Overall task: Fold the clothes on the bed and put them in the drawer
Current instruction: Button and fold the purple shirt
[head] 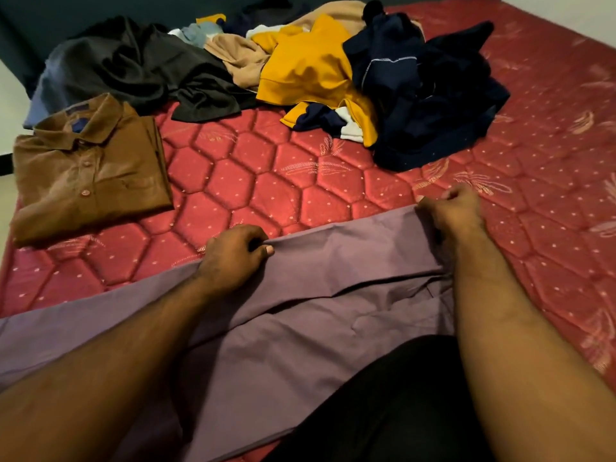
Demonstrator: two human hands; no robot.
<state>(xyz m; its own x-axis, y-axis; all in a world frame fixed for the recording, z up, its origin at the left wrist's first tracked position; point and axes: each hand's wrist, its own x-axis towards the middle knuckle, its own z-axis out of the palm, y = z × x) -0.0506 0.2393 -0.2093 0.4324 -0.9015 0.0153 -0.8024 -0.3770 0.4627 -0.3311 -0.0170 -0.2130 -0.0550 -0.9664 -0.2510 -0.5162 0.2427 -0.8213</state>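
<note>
A purple garment [333, 311] lies spread across the near part of the red quilted mattress [266, 181]. My left hand [233, 255] pinches its far edge near the middle. My right hand [450, 211] grips the far right corner of the same edge. A folded brown polo shirt [90, 171] lies flat at the left of the bed. No drawer is in view.
A pile of unfolded clothes fills the far side: a dark grey garment [133, 71], a beige one [240, 58], a yellow shirt [310, 71] and navy clothes [433, 105]. Bare mattress stretches between the pile and the purple garment. My dark-clothed leg [400, 405] is at the bottom.
</note>
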